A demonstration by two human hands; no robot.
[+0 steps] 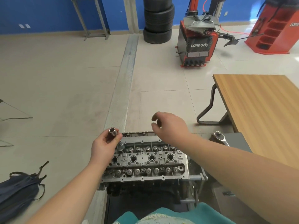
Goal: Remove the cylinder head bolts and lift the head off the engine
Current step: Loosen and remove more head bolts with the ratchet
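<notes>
The grey metal cylinder head point(144, 160) sits on the engine below me, with valve springs in two rows and four round plug wells down the middle. My left hand point(105, 146) holds a chrome socket point(113, 134) by its body, open end up, above the head's far left corner. An extension bar end point(121, 145) pokes out just under that hand. My right hand point(169, 125) hovers over the head's far edge, fingers loosely curled and holding nothing. A chrome ratchet point(220, 138) lies on the grey surface to the right.
A wooden table point(262, 110) stands at the right on a black tube frame. A dark blue bag point(19, 189) lies on the floor at the left. Far back are stacked tyres point(158, 20) and a red tyre-changing machine point(199, 42).
</notes>
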